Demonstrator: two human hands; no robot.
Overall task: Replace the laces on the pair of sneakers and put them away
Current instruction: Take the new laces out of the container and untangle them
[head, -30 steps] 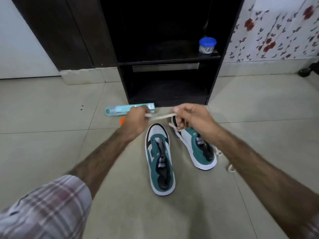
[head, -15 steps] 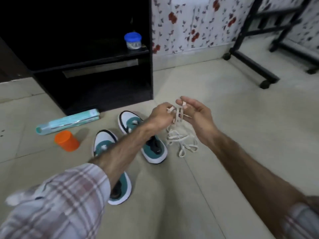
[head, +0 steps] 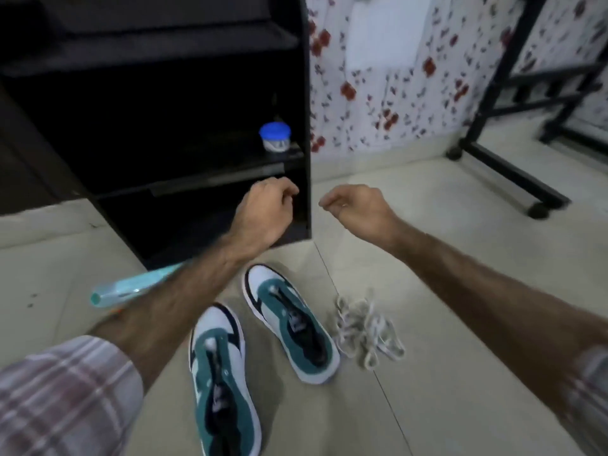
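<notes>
Two teal, white and black sneakers lie on the tiled floor without laces: one [head: 223, 376] close to me, the other [head: 289, 324] just beyond it to the right. A loose heap of white laces [head: 365, 330] lies on the floor right of the far sneaker. My left hand [head: 266, 209] hovers in front of the black shelf unit, fingers loosely curled, holding nothing. My right hand [head: 355, 205] hangs beside it above the floor, fingers relaxed and drooping, also holding nothing. Both hands are well above the shoes and laces.
The black shelf unit [head: 306, 93] stands ahead with a blue-lidded jar [head: 274, 138] on its shelf. A teal tube [head: 131, 287] lies on the floor at left, partly behind my forearm. A black wheeled rack [head: 513, 172] stands at right by the floral wall.
Both hands have let go of the laces, which now lie in a heap on the floor. The hands have risen and moved apart, and the view has tilted upward.
</notes>
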